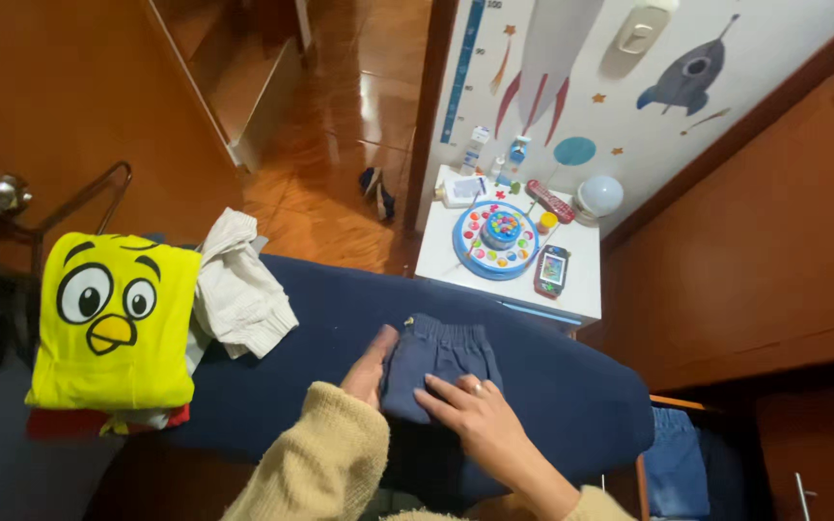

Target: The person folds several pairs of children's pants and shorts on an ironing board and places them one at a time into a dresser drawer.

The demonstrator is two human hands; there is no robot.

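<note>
— Inspecting the head view first: what do the hands show?

— Both hands rest on a small pair of dark blue shorts (441, 365) with an elastic waistband. The left hand (371, 369) lies along the left edge of the garment, fingers extended, thumb side up; it presses the cloth rather than gripping it. The right hand (467, 407) lies flat and spread on the lower right part, a ring visible on one finger. Neither hand is clenched. Both sleeves are beige knit.

— Where does the garment lie?

— On a dark blue padded surface (571, 386), apparently a sofa or bed edge; I cannot tell which. The shorts sit near its middle, waistband pointing away from the person.

— Other items on that surface?

— To the left, a stack of folded clothes topped by a yellow garment with a cartoon bird face (113, 323), red cloth showing beneath it. Just beside the stack, a crumpled white garment (238, 289), well apart from the shorts.

— Beyond it?

— A small white table (586, 289) stands against a wall bearing rocket decals (547, 58). On the table: a round blue toy with coloured pieces (496, 239), a toy phone (551, 269), a white globe lamp (599, 196), several small bottles. Wooden floor (340, 116) lies behind. Blue denim (676, 463) shows at lower right.
</note>
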